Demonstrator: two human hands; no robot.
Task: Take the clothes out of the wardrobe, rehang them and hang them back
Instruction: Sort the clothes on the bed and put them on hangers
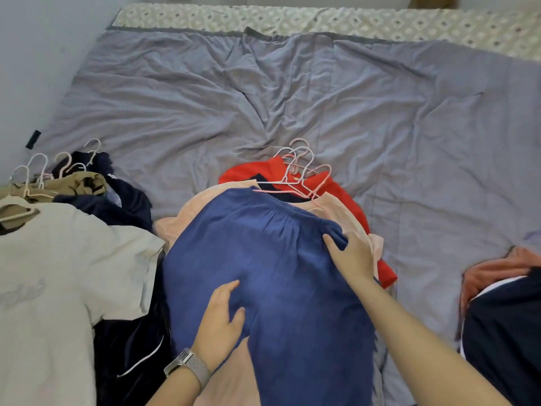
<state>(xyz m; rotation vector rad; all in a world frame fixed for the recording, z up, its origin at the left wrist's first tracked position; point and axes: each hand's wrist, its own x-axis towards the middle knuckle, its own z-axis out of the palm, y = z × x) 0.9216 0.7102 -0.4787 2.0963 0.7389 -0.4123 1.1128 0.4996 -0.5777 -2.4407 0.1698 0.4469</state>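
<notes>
Both hands are on the blue gathered-waist cotton garment (281, 276), which lies spread on top of the middle pile on the wrinkled grey-lilac bedsheet (292, 92). The left hand (221, 320), wearing a silver mesh-band wristwatch (187, 366), presses down on the lower part of the blue cloth with its fingers bent and a little fabric bunched under the thumb; I cannot tell whether it actually pinches it. The right hand (352, 257) sits at the gathered waistband's right end, thumb spread on top and fingers curled over the edge, gripping that corner.

Under the blue piece, count two more layers: a pale peach cotton garment (190, 212) poking out on both sides, and a bright red garment (345, 194) beneath that. At the top of this pile lies a tangle of thin pink and white wire hangers (298, 174), at least three hooks showing.

On the left, a second pile: a cream short-sleeved T-shirt (58, 273) on top, a tan garment (67, 183) and dark navy clothes (126, 200) under it, with about five more pale hanger hooks (41, 168) sticking up. On the right edge, a third heap: a navy piece with white trim (503, 326) over a salmon-coloured cloth (497, 268).
</notes>
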